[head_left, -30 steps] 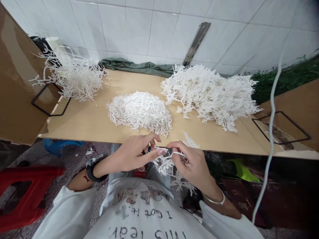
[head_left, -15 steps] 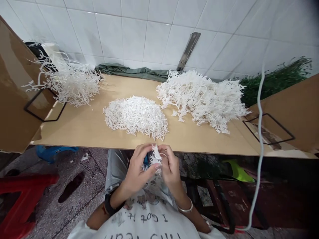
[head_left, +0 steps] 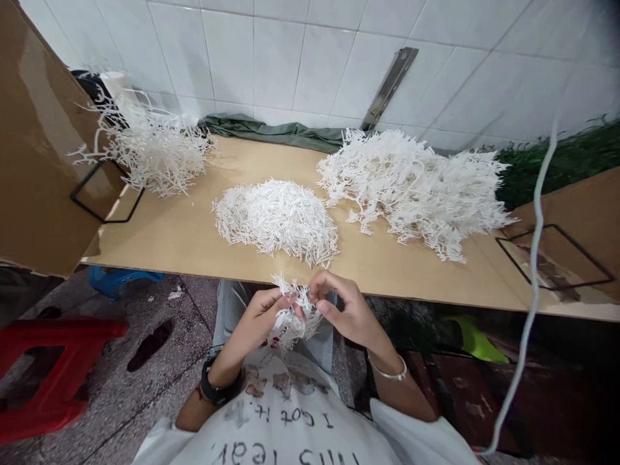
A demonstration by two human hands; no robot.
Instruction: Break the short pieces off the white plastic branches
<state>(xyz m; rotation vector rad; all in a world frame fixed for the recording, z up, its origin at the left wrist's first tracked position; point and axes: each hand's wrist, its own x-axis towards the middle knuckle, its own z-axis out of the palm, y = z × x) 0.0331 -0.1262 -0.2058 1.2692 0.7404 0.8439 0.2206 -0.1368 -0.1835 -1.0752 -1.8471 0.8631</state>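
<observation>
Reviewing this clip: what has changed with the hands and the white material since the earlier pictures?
The left hand and right hand have moved slightly apart, and both still hold the white tuft, which now shows more fully between them. Nothing was let go. The three white piles on the board stayed as they were.

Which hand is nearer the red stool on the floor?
Left. The left hand is across the floor from the red plastic stool; the right hand is farther off, beyond the left, both hands on a white branching tuft.
</observation>
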